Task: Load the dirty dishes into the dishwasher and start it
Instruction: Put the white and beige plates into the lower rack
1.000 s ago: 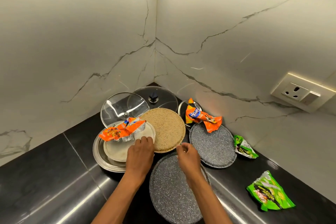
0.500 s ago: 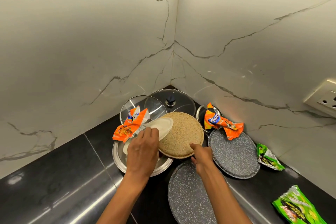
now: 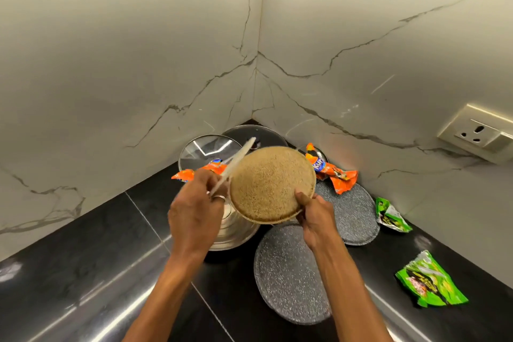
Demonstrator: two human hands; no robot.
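My right hand [image 3: 315, 219] pinches the near rim of a round tan speckled plate [image 3: 270, 183] and holds it tilted above the counter. My left hand [image 3: 194, 214] grips a thin white plate [image 3: 236, 165], lifted on edge and blurred. Below both sits a steel plate [image 3: 236, 233], partly hidden by my left hand. Two grey speckled plates lie on the black counter, one near [image 3: 288, 272] and one farther right [image 3: 349, 211]. Two glass lids lean in the corner, the left one [image 3: 205, 150] in front of the other [image 3: 263, 136].
An orange snack wrapper [image 3: 336, 172] lies on the far grey plate; another orange wrapper [image 3: 191, 173] sits behind my left hand. Green wrappers lie at the right, one small [image 3: 390, 215] and one larger [image 3: 429, 280]. Marble walls close the corner, and a wall socket [image 3: 477, 133] is at the right.
Both hands have risen from the counter. The white plate came off the steel plate and stands on edge. The tan plate is lifted and tilted. An orange wrapper slid off the white plate.
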